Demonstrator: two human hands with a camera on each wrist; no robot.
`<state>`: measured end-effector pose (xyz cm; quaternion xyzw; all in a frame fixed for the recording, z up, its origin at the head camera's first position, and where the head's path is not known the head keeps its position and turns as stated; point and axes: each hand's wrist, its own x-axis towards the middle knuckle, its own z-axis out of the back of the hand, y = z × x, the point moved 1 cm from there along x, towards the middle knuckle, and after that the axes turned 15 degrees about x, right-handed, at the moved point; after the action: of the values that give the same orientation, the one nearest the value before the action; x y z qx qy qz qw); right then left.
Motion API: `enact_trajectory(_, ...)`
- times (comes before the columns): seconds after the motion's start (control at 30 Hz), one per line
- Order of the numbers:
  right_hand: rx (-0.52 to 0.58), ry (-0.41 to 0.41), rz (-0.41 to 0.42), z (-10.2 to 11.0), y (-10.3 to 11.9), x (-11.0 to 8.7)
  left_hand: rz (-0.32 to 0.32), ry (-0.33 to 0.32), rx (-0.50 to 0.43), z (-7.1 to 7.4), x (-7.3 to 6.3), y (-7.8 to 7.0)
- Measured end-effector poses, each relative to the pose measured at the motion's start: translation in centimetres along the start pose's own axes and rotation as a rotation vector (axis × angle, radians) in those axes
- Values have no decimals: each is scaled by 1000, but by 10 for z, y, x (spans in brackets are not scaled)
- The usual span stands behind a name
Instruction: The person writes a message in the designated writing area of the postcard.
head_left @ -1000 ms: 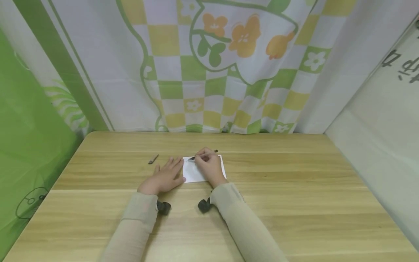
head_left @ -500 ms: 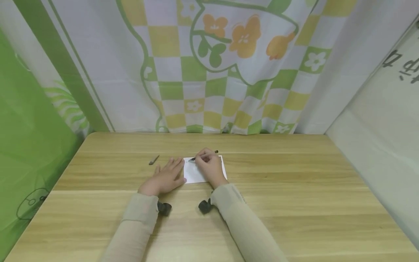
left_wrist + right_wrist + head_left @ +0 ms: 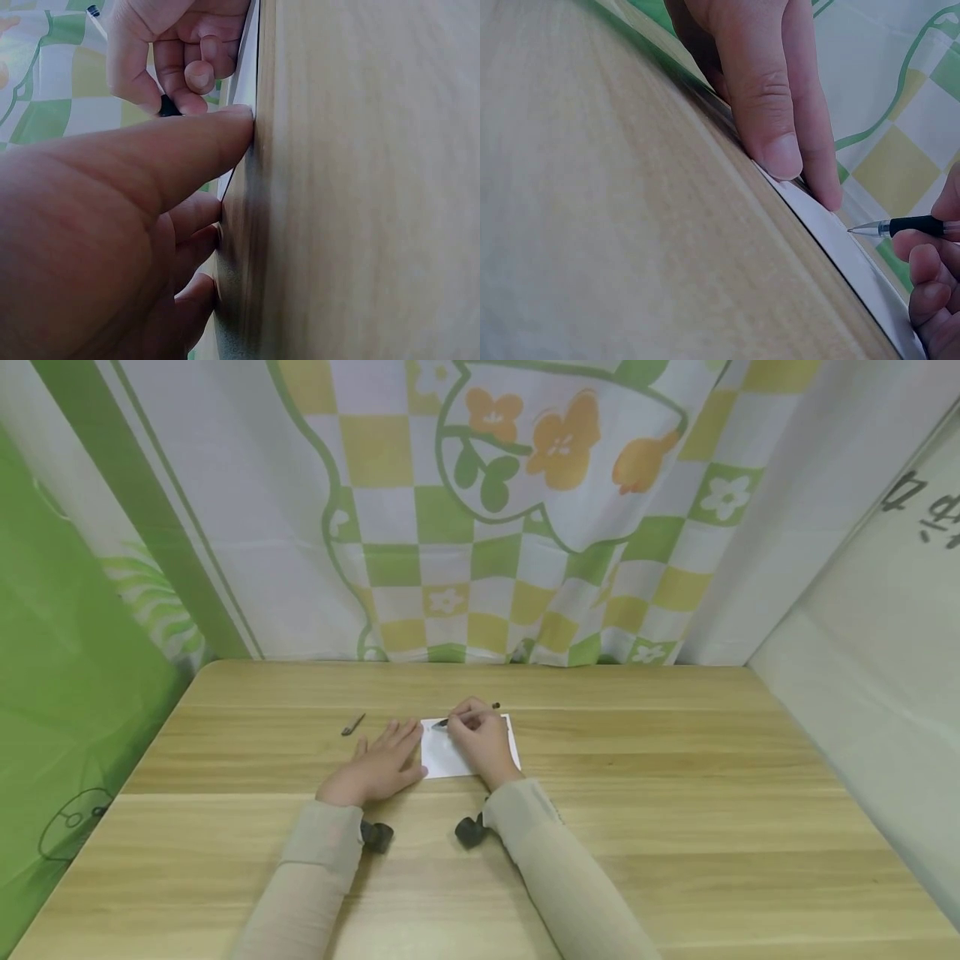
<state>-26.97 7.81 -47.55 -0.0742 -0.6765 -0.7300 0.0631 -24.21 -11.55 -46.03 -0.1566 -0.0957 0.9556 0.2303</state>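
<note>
Little is shifting since the earlier frame: right hand (image 3: 486,745) is pinching a pen (image 3: 907,226), obscuring part of the paper (image 3: 444,757); left hand (image 3: 378,770), fingers extended, is touching the paper's edge. Slim dark object (image 3: 352,725) is lying nearby.

Pale wood-grain table (image 3: 690,827), white paper (image 3: 446,757) lying flat on it, small dark cap (image 3: 353,725) left of the paper

Smooth white paper (image 3: 444,757) lies on a wood-grain table (image 3: 697,827) with a soft sheen. The pen (image 3: 915,226) pairs a matt black, rubbery-looking grip with a shiny, silvery tip. Matt cloth forms the left sleeve (image 3: 300,872) and right sleeve (image 3: 566,872); the printed curtain (image 3: 442,568) hangs in soft fabric folds, and the wrist cameras (image 3: 377,837) look like dark plastic.
</note>
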Motion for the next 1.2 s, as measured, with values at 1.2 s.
enact_trajectory(1.2,11,-21,-9,1,2,0,5,13,-2,12,-9,-9)
